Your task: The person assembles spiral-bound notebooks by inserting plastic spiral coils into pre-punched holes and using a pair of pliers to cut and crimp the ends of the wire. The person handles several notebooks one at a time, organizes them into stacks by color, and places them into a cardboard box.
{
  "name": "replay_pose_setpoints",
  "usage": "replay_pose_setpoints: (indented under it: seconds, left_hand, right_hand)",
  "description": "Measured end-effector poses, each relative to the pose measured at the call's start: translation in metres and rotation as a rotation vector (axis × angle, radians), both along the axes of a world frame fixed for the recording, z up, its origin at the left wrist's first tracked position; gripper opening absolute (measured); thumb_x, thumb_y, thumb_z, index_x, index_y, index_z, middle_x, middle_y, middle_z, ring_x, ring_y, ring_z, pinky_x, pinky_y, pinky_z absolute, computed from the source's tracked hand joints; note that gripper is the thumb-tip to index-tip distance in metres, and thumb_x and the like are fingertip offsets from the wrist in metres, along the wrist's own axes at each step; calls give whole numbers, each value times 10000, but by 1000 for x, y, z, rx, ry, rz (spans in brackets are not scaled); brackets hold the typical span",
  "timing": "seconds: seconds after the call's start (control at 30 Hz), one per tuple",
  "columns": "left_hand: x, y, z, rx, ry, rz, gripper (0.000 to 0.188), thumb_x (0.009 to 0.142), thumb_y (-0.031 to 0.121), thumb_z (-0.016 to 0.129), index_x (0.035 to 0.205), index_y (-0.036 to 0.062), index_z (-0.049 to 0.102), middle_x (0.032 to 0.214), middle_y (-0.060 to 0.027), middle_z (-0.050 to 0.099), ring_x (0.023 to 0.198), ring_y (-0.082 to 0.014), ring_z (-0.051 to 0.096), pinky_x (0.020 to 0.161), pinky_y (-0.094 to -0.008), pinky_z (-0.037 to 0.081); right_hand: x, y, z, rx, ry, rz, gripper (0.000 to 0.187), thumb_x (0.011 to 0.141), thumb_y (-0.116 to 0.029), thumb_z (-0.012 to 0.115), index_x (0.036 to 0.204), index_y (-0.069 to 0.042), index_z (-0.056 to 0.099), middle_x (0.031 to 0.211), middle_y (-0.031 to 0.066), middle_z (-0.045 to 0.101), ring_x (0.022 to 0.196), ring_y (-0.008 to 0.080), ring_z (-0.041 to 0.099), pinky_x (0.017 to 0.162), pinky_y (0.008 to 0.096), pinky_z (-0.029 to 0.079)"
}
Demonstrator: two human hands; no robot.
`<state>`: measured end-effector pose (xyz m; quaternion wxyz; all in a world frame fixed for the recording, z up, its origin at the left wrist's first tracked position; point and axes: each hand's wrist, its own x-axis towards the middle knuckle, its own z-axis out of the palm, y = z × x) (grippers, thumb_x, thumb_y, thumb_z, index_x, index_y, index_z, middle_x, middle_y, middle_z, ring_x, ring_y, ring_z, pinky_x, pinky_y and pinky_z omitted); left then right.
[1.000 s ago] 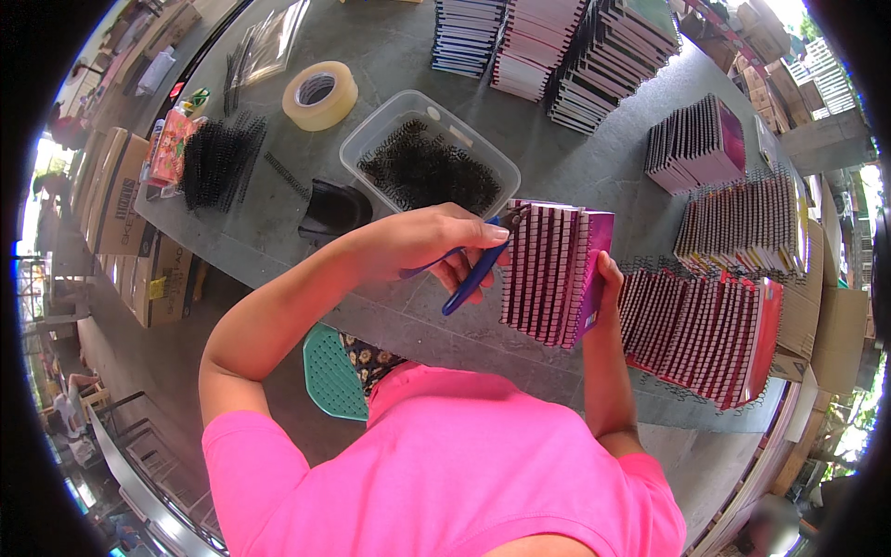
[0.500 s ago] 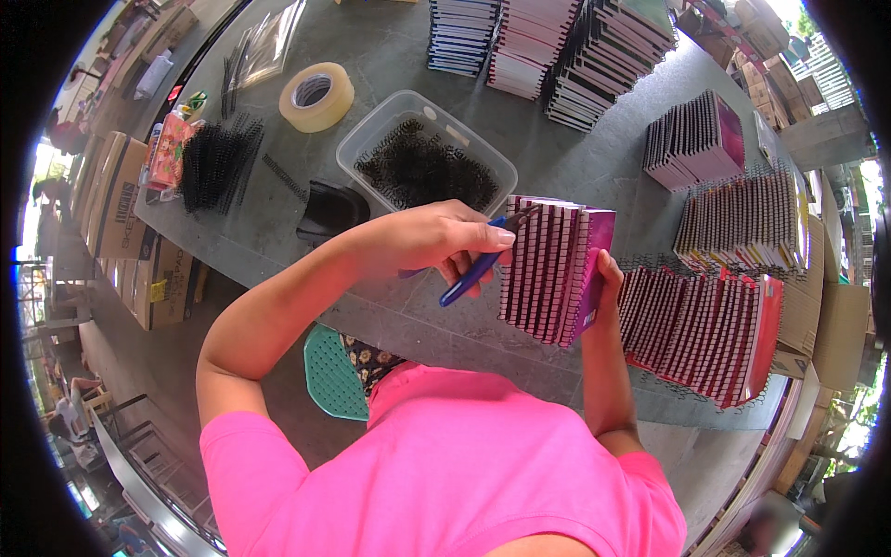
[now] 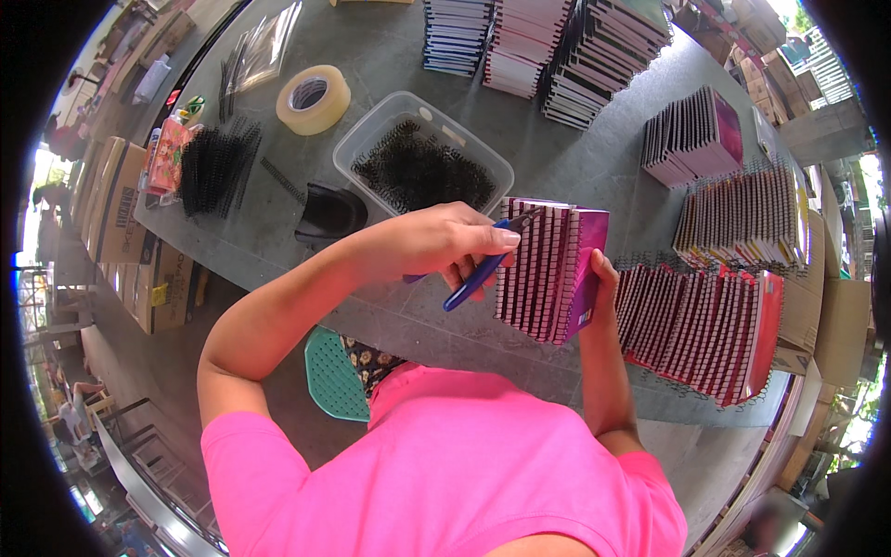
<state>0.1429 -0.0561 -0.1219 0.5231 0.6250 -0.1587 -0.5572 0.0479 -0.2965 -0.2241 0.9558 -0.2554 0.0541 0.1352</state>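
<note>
My left hand [image 3: 464, 246] is closed around blue-handled pliers [image 3: 475, 281]. Their dark jaws lie at the upper end of a row of spiral-bound notebooks [image 3: 541, 274] with purple covers, whose black coil spines face up. Whether the jaws grip a coil is too small to tell. At the right side of this bundle, my right hand [image 3: 605, 277] presses its fingers and thumb against the outer purple cover. Beyond my left wrist stands a clear plastic tub [image 3: 348, 158] holding many short black coil pieces [image 3: 418, 172].
Red spiral notebooks [image 3: 691, 330], yellow-edged ones [image 3: 738, 218] and another purple bundle [image 3: 691, 139] stand on the right. Taller notebook stacks [image 3: 608, 60] are at the back. Left are a tape roll [image 3: 325, 111], black coils [image 3: 218, 172] and a black curved object [image 3: 329, 212].
Very little differs. The notebooks appear slightly farther left and the view has shifted a little, while both hands keep their holds with the pliers at the same end of the bundle.
</note>
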Motion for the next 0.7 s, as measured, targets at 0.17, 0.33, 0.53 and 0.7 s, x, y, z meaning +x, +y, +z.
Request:
replay_pose_setpoints:
  seconds: [0.17, 0.33, 0.53, 0.7]
  left_hand:
    - [-3, -10, 1, 86, -316, 17, 455, 886, 421, 471, 921, -23, 566, 831, -170, 603, 763, -270, 618, 671, -349, 485]
    - [-9, -10, 1, 200, -925, -32, 429, 886, 395, 476, 853, -26, 553, 835, -223, 590, 747, -332, 589, 681, -365, 470]
    - [-5, -5, 5, -99, 45, 14, 456, 893, 416, 473, 880, -28, 577, 800, -129, 613, 771, -204, 610, 663, -324, 490]
    - [-10, -14, 1, 41, -476, 17, 457, 889, 419, 476, 895, -30, 561, 790, -148, 601, 768, -228, 608, 667, -344, 479]
  right_hand:
    - [-2, -3, -6, 70, -16, 58, 523, 831, -303, 560, 1193, 59, 452, 1092, 185, 584, 926, 266, 613, 820, 382, 501]
    - [1, -1, 1, -14, -8, 34, 516, 832, -337, 562, 1149, 64, 491, 1041, 188, 609, 859, 259, 634, 751, 367, 534]
    - [-3, -3, 2, 17, 5, 41, 508, 839, -327, 553, 1156, 64, 486, 1052, 193, 604, 869, 269, 631, 765, 380, 530]
    - [-6, -6, 0, 53, -24, 70, 507, 833, -302, 561, 1181, 55, 468, 1070, 180, 596, 912, 259, 622, 792, 364, 516]
